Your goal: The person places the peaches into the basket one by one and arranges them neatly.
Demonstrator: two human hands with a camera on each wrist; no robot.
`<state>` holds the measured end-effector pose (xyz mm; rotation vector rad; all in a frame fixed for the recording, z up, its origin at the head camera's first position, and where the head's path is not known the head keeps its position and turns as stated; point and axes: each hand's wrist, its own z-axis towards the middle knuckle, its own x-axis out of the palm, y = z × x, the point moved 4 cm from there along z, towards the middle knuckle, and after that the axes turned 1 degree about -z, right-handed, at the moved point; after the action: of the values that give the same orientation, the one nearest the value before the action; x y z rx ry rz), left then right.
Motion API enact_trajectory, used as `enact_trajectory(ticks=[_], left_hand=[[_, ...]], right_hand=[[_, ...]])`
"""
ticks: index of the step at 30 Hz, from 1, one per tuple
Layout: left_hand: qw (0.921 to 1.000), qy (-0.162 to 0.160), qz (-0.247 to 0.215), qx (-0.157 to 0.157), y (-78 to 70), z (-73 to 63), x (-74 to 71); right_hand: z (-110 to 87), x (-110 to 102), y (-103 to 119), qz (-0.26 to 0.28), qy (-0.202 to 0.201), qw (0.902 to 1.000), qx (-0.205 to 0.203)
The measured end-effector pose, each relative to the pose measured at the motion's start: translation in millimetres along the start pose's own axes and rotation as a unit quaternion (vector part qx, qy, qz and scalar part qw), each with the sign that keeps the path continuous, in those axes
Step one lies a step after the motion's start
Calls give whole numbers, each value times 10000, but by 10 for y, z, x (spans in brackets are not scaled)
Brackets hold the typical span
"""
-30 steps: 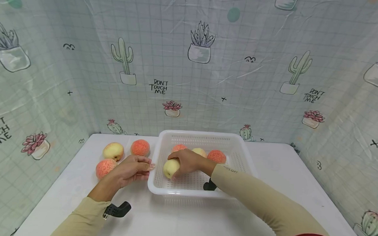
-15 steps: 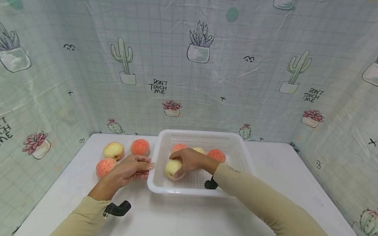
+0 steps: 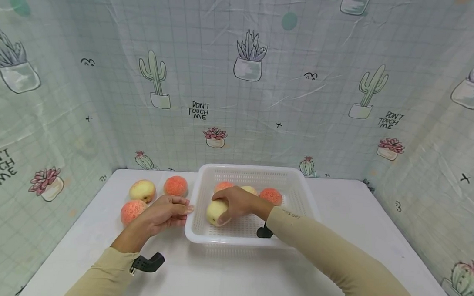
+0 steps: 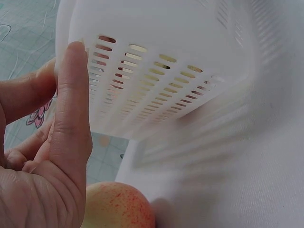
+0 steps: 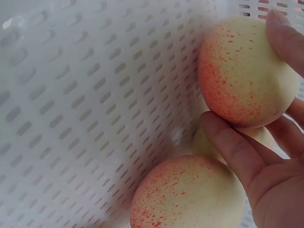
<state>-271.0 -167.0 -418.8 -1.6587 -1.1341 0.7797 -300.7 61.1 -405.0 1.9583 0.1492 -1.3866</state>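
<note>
We see two bare hands at work around a white perforated plastic basket [image 3: 253,239] on a white worktop [image 3: 226,279]. The right hand [image 3: 235,204] reaches over the near rim, its fingers curved about a pale yellow peach [image 3: 215,212] in the left part of the basket; the wrist view shows thumb and fingers on opposite sides of the fruit. We cannot tell whether its underside touches the basket floor. The left hand [image 3: 165,215] pinches the left rim between thumb and fingers. Behind the right hand, inside the basket, we note an orange-red peach [image 3: 224,186], a partly hidden yellow peach [image 3: 249,190] and, further right, a second orange-red peach [image 3: 271,196]. Three more (a yellow one [image 3: 142,191] and two orange-red ones [image 3: 175,186] [image 3: 133,211]) lie on the worktop, left of the basket. We judge the step in hand to be the handling of a single peach within a steadied basket; whether it is being set down or taken up, we cannot say. In our view, the next move calls for a firm rim and, if the fruit is being placed, gently parted fingers clear of its neighbours.
</note>
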Motion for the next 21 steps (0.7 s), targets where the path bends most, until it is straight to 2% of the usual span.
enact_trajectory(ticks=[14,21], left_hand=[[10000,22,8,-5,14,11,14],[9999,-88,54,-39,25,23,-2]], right_hand=[[-15,-37,-7,-146,-93,9997,149],[-75,-143,-40,195,-182,9994,237]])
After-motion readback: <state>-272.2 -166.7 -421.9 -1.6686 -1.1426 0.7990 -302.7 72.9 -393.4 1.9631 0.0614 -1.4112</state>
